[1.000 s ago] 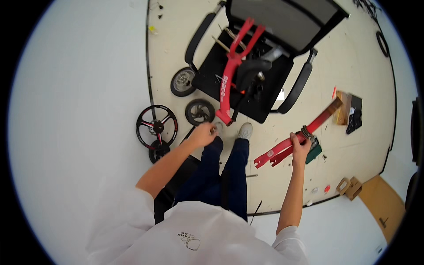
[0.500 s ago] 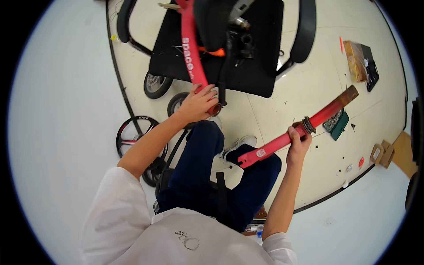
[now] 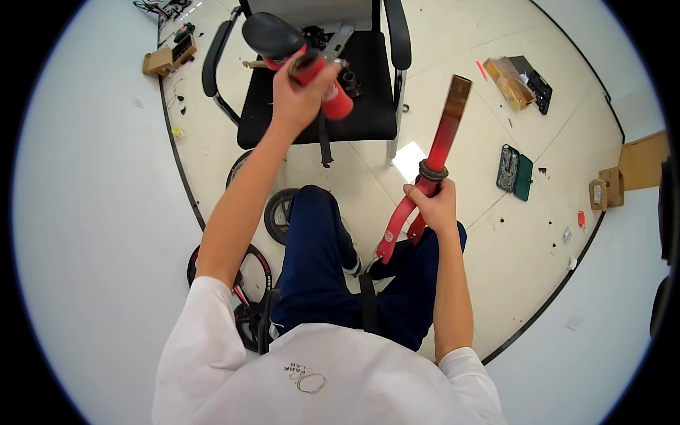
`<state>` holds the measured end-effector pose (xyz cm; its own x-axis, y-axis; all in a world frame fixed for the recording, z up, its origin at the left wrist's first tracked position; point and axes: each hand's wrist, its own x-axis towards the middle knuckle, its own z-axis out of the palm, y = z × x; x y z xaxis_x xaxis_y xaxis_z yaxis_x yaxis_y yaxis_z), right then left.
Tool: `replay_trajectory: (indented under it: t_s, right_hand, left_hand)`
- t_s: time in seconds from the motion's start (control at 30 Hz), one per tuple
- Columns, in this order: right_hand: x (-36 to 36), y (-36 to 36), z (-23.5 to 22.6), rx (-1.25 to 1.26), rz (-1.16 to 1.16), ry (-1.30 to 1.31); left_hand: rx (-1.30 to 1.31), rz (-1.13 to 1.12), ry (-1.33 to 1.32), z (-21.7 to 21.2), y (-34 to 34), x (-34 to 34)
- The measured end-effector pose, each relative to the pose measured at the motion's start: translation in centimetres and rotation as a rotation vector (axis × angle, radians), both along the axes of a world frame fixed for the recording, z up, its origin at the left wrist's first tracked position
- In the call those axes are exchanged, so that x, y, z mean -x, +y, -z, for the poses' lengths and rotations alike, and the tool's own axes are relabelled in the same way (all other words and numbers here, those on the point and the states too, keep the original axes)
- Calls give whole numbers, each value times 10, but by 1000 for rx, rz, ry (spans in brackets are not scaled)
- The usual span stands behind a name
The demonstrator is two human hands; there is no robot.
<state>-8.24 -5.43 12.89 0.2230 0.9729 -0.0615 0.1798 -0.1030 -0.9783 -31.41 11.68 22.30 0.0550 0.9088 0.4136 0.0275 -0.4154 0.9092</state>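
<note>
My left hand (image 3: 299, 103) is closed around the head-tube end of a red bicycle frame (image 3: 338, 106), held up over the black chair (image 3: 368, 127). The tube's open end faces up toward me, and a black saddle (image 3: 271, 35) shows just beyond it. Over my right thigh, my right hand (image 3: 435, 205) grips a red bicycle fork (image 3: 444, 138) just below the dark bearing ring at its crown. Its steerer tube, brownish at the top, points up and away; the two fork legs hang toward my knees. Fork and frame are apart.
A silver metal arm (image 3: 340, 41) and black parts (image 3: 350, 83) are at the chair seat. Wheels (image 3: 280, 216) stand left of my legs. On the floor to the right lie an open green case (image 3: 523, 177), a yellow package (image 3: 508, 83) and cardboard boxes (image 3: 608, 190).
The frame's head-tube end has swung up and away from my knees to above the chair seat. The fork has turned from slanting sideways to nearly upright. My view has shifted too.
</note>
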Motion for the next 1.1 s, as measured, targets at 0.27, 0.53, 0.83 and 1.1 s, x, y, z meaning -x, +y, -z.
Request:
replay_trajectory:
  t_s: [0.27,0.53,0.83,1.1]
  right_hand:
    - [6,-35,-54,-57,-92,-518]
    - [21,-30,-100,-83,-104,-683]
    - [23,-12,-109,-158,-99,-707]
    - [49,18,-128,-145,-139,-606]
  left_hand:
    - [16,89,-162,-100,11,0]
    - [75,111,-165,-128,-19,-21]
    - [66,160,-6,-113,-36,-27]
    - [100,204,-47,-106,-40,-22]
